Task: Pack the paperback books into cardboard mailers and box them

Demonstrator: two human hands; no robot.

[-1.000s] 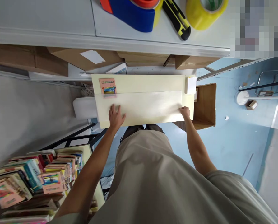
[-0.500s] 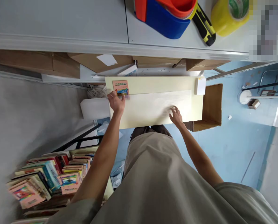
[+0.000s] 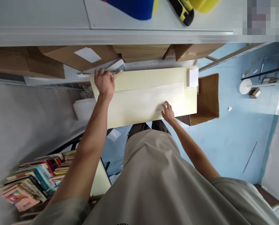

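Note:
My left hand (image 3: 105, 82) is closed at the far left corner of the pale yellow board (image 3: 134, 79). It grips a small book (image 3: 119, 72), seen nearly edge-on and mostly hidden by the fingers. A long, clear, shiny plastic film (image 3: 139, 100) lies flat along the board, its left end running towards my left wrist. Fingers apart, my right hand (image 3: 168, 113) rests on the film near the board's front edge and holds nothing. At the board's back right corner stands a stack of white cards (image 3: 193, 77).
An open cardboard box (image 3: 208, 100) adjoins the board's right end. Above are a grey shelf (image 3: 48, 37) with a yellow-black cutter (image 3: 185, 14), and cartons (image 3: 83, 56) below it. Stacked books (image 3: 34, 181) fill the lower left. A white bin-like object (image 3: 84, 107) is left of the board.
My left hand has lifted the book from lying flat and tilted it up towards the back left corner. My right hand stays on the film. The view has shifted slightly.

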